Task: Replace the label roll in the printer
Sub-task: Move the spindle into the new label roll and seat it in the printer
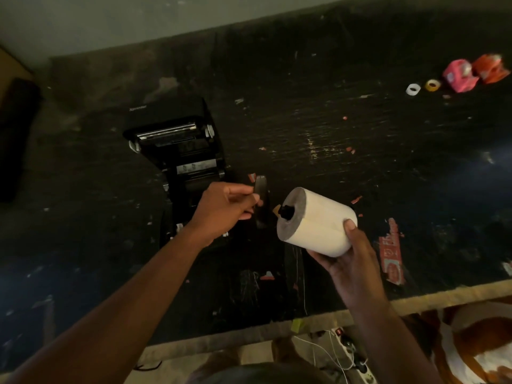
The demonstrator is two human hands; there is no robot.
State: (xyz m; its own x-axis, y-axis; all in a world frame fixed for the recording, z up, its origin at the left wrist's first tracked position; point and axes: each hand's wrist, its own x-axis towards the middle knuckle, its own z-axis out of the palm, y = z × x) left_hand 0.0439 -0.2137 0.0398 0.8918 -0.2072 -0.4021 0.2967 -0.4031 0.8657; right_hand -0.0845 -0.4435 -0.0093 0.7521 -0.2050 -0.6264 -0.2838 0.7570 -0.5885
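Observation:
A black label printer (181, 146) stands open on the dark table (360, 151), left of centre, its lid tilted back and its roll bay in shadow. My right hand (350, 261) holds a fat white label roll (318, 221) from below, lying on its side, with a black spindle tip (285, 212) poking out of its core toward the left. My left hand (225, 207) hovers just right of the printer's front, fingers pinched on a flat dark plastic piece (260, 189) that faces the spindle end. The two hands are a short gap apart.
At the back right lie a white tape ring (413, 89), a yellow tape ring (432, 85) and pink (460, 76) and orange packets (490, 68). A red printed strip (392, 253) and paper scraps litter the table. The table's front edge (304, 322) runs below; cables and a power strip (352, 353) lie on the floor.

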